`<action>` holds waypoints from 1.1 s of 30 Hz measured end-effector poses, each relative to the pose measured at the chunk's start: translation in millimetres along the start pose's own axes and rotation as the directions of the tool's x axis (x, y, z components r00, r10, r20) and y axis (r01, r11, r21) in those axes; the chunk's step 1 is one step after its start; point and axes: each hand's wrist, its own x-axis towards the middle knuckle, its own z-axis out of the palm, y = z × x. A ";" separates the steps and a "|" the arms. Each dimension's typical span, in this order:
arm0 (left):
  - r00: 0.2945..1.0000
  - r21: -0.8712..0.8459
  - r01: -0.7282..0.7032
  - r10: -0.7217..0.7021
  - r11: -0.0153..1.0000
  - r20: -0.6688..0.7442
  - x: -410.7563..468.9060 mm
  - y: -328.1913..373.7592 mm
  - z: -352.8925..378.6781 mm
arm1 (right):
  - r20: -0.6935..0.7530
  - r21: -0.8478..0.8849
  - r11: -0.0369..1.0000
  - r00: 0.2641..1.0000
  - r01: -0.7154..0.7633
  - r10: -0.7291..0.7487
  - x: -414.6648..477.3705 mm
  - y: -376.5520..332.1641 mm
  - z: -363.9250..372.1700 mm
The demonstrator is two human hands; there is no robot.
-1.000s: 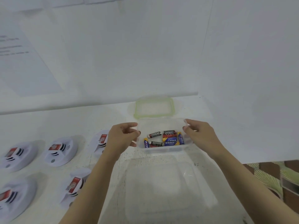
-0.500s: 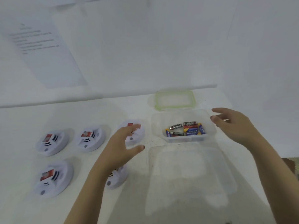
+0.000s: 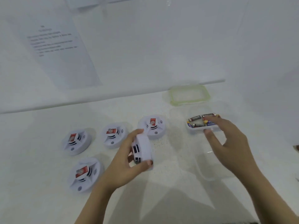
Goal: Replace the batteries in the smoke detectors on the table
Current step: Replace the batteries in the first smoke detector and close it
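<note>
On the white table [image 3: 161,199], near its middle, the left hand [image 3: 126,162] is gripping one smoke detector [image 3: 144,147]. The thumb and the fingers are curling around its round rim, so the detector is standing tilted on its edge, with its dark slots facing the palm. I cannot tell if its lower edge is touching the table.

The right hand [image 3: 226,141] is hovering at the near side of a small clear box [image 3: 192,130]. Its fingers are stretching out and spreading, and they are holding nothing. The index finger is reaching over the batteries [image 3: 198,122], which are lying loose inside the box, and the thumb is pointing to the near wall of the box. I cannot tell if any finger is touching them.

Four more detectors are lying flat on the table, each one showing a red label on top. The far-left detector [image 3: 76,141], the middle detector [image 3: 114,135] and the far-right detector [image 3: 152,126] are making a row behind the left hand. The near detector [image 3: 85,173] is lying left of the left wrist.

Behind the box, a green-rimmed lid [image 3: 189,95] is lying flat beside the wall. A larger clear container [image 3: 208,173] is standing under the right hand. A paper sheet [image 3: 53,46] with blurred text is hanging on the wall.
</note>
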 end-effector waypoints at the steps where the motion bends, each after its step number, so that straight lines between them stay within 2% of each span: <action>1: 0.998 -0.083 -0.054 0.052 0.995 -0.026 -0.3 3.4 -1.0 | -0.012 0.067 0.998 1.000 0.003 -0.002 -6.3 -7.2 8.6; 3: 0.987 -0.166 -0.147 0.135 0.975 -0.082 0.1 9.6 -2.5 | 0.073 0.278 0.955 0.994 -0.102 0.085 -15.7 -23.5 24.3; 6: 0.971 -0.164 -0.230 0.215 0.959 -0.104 1.1 16.3 -4.2 | 0.378 0.556 0.750 0.913 -0.358 0.156 -23.7 -46.2 39.9; 9: 0.969 -0.140 -0.244 0.236 0.960 -0.068 1.1 17.5 -6.9 | 0.567 0.666 0.534 0.818 -0.521 0.091 -27.5 -60.2 49.6; 11: 0.974 -0.130 -0.228 0.225 0.965 -0.037 1.9 13.0 -11.7 | 0.577 0.688 0.493 0.814 -0.532 0.072 -29.6 -60.3 56.0; 20: 0.978 0.018 -0.194 0.192 0.981 0.081 3.5 -13.4 -28.8 | 0.526 0.640 0.605 0.844 -0.474 0.105 -39.0 -55.9 75.1; 24: 0.990 0.017 -0.126 0.124 0.992 0.067 6.8 -17.0 -26.8 | 0.561 0.576 0.680 0.824 -0.454 0.075 -38.2 -63.5 79.7; 27: 0.989 0.053 -0.150 0.148 0.987 0.029 8.8 -24.4 -23.5 | 0.579 0.537 0.729 0.814 -0.424 0.047 -35.3 -66.0 84.2; 29: 0.987 0.019 -0.158 0.158 0.987 0.008 7.5 -30.0 -19.8 | 0.596 0.514 0.758 0.803 -0.402 0.022 -33.6 -65.1 88.2; 33: 0.992 -0.016 -0.128 0.128 0.992 0.003 0.6 -40.8 -8.6 | 0.649 0.521 0.723 0.760 -0.454 0.009 -35.0 -54.7 98.0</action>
